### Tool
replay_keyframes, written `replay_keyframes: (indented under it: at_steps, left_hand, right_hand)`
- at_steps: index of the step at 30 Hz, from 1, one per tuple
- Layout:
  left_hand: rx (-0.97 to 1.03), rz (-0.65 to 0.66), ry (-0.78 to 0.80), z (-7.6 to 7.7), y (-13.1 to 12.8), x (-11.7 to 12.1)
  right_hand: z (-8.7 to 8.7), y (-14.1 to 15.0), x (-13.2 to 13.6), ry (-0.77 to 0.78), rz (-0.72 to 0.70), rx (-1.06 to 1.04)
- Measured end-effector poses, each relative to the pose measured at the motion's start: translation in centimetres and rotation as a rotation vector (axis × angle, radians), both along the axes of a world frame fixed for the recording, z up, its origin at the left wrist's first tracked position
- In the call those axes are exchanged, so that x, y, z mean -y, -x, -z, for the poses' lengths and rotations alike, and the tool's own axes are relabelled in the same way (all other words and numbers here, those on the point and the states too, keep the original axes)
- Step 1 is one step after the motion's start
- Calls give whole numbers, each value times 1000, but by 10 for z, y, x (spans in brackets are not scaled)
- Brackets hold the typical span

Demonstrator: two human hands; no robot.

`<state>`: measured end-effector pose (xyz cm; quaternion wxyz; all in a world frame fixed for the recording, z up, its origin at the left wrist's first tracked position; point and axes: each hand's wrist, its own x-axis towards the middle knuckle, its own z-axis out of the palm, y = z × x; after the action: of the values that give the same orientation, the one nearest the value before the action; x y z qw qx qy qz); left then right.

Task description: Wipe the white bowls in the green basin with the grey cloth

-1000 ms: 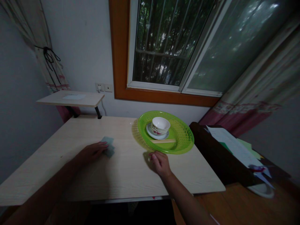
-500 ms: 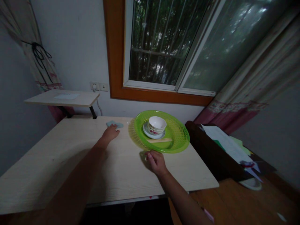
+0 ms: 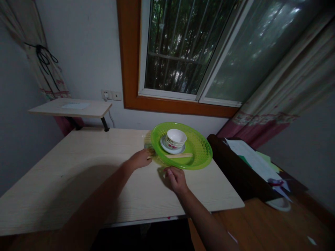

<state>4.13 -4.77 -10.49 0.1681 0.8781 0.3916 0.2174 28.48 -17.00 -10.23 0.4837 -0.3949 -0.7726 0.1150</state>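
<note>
My left hand (image 3: 141,158) reaches to the left edge of a green plastic basket (image 3: 201,162). Its fingertips are partly hidden near the rim, on a pale blue-green cloth (image 3: 147,145) pressed to the table. My right hand (image 3: 178,179) is closed at the basket's near rim, a little above the tabletop, with its fingertips partly hidden. Inside the basket, a stack of white bowls (image 3: 176,136) with a floral pattern sits on a white plate (image 3: 164,145). Several light wooden chopsticks (image 3: 180,155) lie in front of them.
The pale wooden table (image 3: 86,150) carries a small raised shelf (image 3: 96,109) at its back left, with a paper (image 3: 75,105) on it. A dark brown piece of furniture (image 3: 230,170) holding papers (image 3: 251,157) adjoins the right side. Behind stands the window wall.
My left hand has slid right with the cloth, from open tabletop to the basket's left rim. My right hand and the basket stay nearly where they were.
</note>
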Motion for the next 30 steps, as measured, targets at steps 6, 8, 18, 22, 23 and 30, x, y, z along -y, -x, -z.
replay_keyframes:
  at_steps: [6, 8, 18, 22, 23, 30]
  left_hand:
    - [-15, 197, -45, 8, 25, 46]
    - [-28, 211, -56, 9, 28, 50]
    - [-192, -82, 7, -12, 3, -12]
    - [-130, -179, 29, -29, -10, -21]
    - [-127, -189, 21, -33, -11, -21]
    - [-164, -264, -3, -39, 28, -35]
  right_hand:
    - [2, 0, 0, 5, -10, -22]
    - [0, 1, 0, -3, -9, -17]
    - [-2, 1, -1, 2, -20, 20]
    - [1, 0, -2, 13, -33, 19]
    - [1, 0, -2, 18, -36, 17]
    - [4, -2, -3, 60, -25, -23]
